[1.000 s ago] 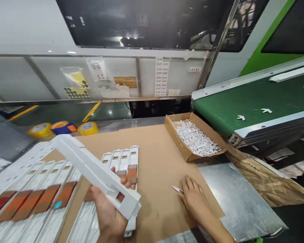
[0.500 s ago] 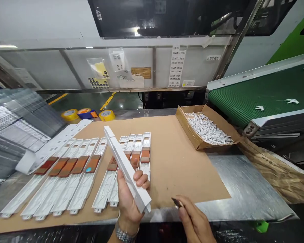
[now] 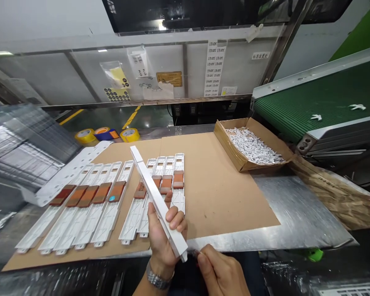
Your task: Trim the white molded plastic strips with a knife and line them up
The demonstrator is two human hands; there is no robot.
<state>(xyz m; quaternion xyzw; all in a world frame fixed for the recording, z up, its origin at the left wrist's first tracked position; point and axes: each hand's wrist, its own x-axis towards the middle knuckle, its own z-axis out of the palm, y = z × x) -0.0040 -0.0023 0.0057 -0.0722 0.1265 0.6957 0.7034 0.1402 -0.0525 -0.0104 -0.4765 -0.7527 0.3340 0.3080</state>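
Observation:
My left hand [image 3: 165, 234], with a metal watch on the wrist, is wrapped round a long white plastic part [image 3: 156, 197] that slants up to the left. Close to the part's lower end, my right hand [image 3: 222, 269] pinches a small dark tool, mostly hidden by the fingers. Several white slats lie in two groups on the brown cardboard sheet [image 3: 216, 197]. Each slat carries a reddish-brown block across it, such as the block [image 3: 117, 191] with a blue dot and the block [image 3: 178, 179] at the right end of the row.
An open cardboard box [image 3: 242, 163] of small white pieces stands at the back right, beside a green conveyor belt [image 3: 283, 107]. Tape rolls [image 3: 129, 135] stand behind the sheet. Brown paper [image 3: 333, 189] lies at the right. Plastic-wrapped material [image 3: 21, 144] is at the left.
My right hand has moved left and down, close to the lower end of the white part. The view has tilted down slightly, and the tool now shows less.

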